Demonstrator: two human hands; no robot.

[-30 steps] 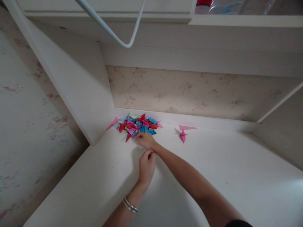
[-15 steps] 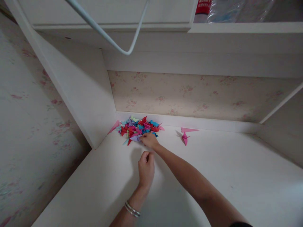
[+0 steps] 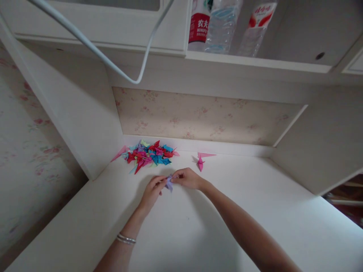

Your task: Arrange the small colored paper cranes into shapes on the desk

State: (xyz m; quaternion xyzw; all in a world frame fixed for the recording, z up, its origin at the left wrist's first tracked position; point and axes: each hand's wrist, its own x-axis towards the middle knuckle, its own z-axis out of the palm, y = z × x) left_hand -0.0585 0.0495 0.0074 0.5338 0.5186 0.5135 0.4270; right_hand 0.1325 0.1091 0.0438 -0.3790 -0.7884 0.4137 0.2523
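Note:
Between my two hands is a purple paper crane (image 3: 169, 184), held just above the white desktop. My left hand (image 3: 154, 190) is closed, pinching its left side with thumb and fingers. From the right, my right hand (image 3: 187, 178) pinches the same crane with its fingertips. Part of the crane is hidden by the fingers. Beyond my hands lies a heap of folded paper cranes (image 3: 150, 155) in red, pink, blue and green. A single pink paper crane (image 3: 200, 163) rests apart from the heap, to the right, with a flat pink paper piece (image 3: 207, 154) behind it.
The white desk (image 3: 181, 234) ends at a wallpapered back panel (image 3: 198, 115) and a left side panel (image 3: 82, 113). Overhead, a pale curved tube (image 3: 113, 66) crosses the view. Plastic bottles (image 3: 221, 26) stand on the shelf above.
My right hand has drawn the purple crane out of the heap towards me. My left hand has come up and taken hold of it too. The view has shifted to the right.

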